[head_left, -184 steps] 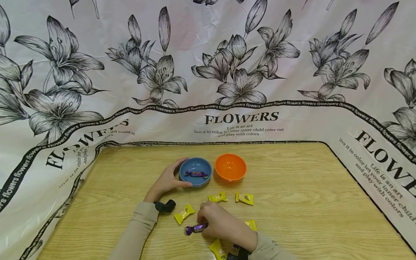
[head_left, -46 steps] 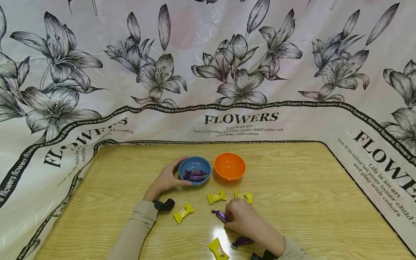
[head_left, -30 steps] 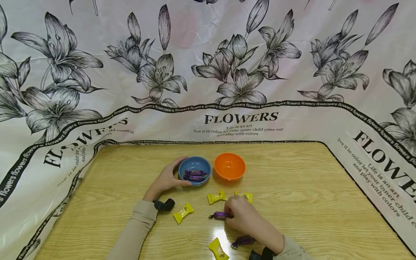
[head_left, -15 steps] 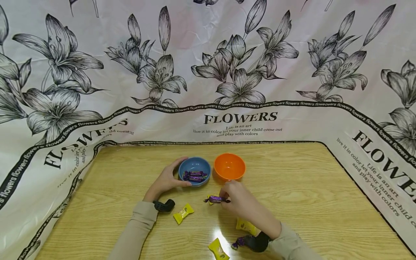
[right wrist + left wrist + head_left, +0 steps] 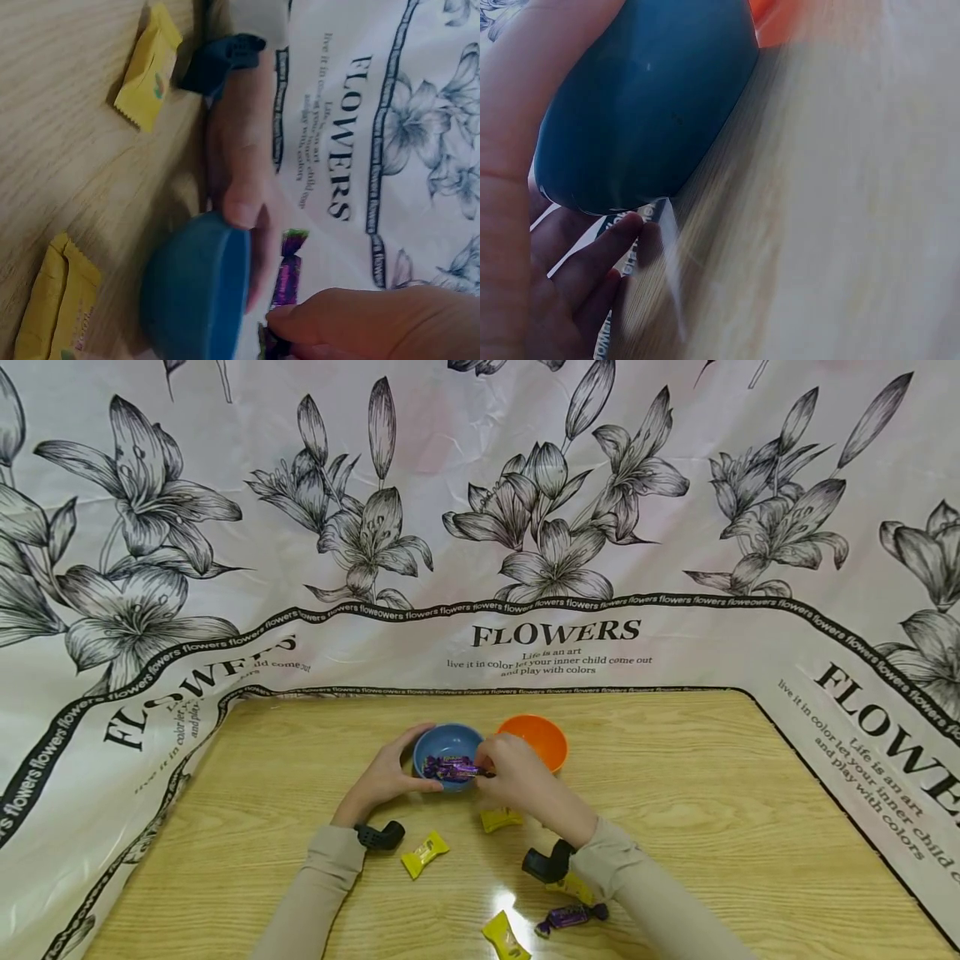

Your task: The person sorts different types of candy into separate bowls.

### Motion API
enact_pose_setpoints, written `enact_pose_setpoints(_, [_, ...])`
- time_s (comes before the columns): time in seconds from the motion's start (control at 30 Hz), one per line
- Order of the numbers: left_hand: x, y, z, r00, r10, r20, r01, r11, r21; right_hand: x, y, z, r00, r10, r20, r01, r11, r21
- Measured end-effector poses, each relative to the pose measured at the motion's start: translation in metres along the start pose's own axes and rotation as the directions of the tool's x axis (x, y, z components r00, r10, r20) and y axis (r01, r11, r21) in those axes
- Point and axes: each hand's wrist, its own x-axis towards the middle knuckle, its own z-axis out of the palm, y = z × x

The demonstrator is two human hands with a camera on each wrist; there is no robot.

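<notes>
My left hand (image 5: 387, 777) grips the side of the blue bowl (image 5: 448, 740), thumb at the near rim and fingers round the far side. In the left wrist view, the blue bowl (image 5: 652, 105) stands on the wood table against the fingers. Purple-wrapped candies (image 5: 437, 767) lie inside it. Over the bowl's right rim, my right hand (image 5: 517, 777) pinches another purple-wrapped candy (image 5: 286, 281) by one twisted end. In the right wrist view, that candy hangs beside the bowl's opening. Behind the right hand stands an orange bowl (image 5: 542, 737), partly hidden by it.
Yellow-wrapped candies lie about the table: one candy (image 5: 425, 854) near the left wrist, one candy (image 5: 506, 935) at the front, others partly under the right arm. A purple candy (image 5: 567, 918) lies beside the right forearm. A flower-printed cloth (image 5: 555, 643) borders the table's back and sides.
My right hand has picked up a purple candy from the table and carried it up and left to the blue bowl. More purple candy lies in the bowl than earlier. My left hand stays put.
</notes>
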Motion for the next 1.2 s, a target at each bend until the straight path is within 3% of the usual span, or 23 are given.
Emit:
enact_pose_setpoints(0.17, [0.0,0.0,0.0,1.0,-0.009,0.007,0.009,1.0,-0.004,0.02,0.008,0.016,0.999,-0.022,-0.042,0.02,0.999,-0.024])
enact_pose_setpoints(0.4, [0.0,0.001,0.0,1.0,-0.007,0.012,0.007,1.0,-0.018,0.041,0.024,0.037,0.986,-0.114,-0.12,0.095,0.983,-0.158])
enact_pose_setpoints(0.8, [0.0,0.0,0.001,1.0,-0.012,0.013,0.013,0.999,-0.034,0.053,0.029,0.052,0.992,-0.121,-0.038,0.098,0.924,-0.369])
enact_pose_setpoints(0.87, [0.003,-0.011,0.001,1.0,-0.011,0.005,0.011,0.999,-0.032,0.054,0.028,0.052,0.993,-0.114,-0.028,0.093,0.911,-0.402])
enact_pose_setpoints(1.03, [0.004,-0.01,0.001,1.0,-0.012,0.004,0.012,0.999,-0.033,0.054,0.023,0.049,0.995,-0.098,-0.024,0.079,0.9,-0.429])
enact_pose_setpoints(1.1, [0.002,0.001,0.0,1.0,-0.018,0.012,0.018,0.999,-0.035,0.055,0.022,0.048,0.995,-0.098,-0.025,0.078,0.9,-0.428])
enact_pose_setpoints(1.2, [0.002,0.0,-0.001,1.0,-0.014,0.011,0.015,0.999,-0.035,0.056,0.022,0.047,0.995,-0.102,-0.021,0.084,0.902,-0.423])
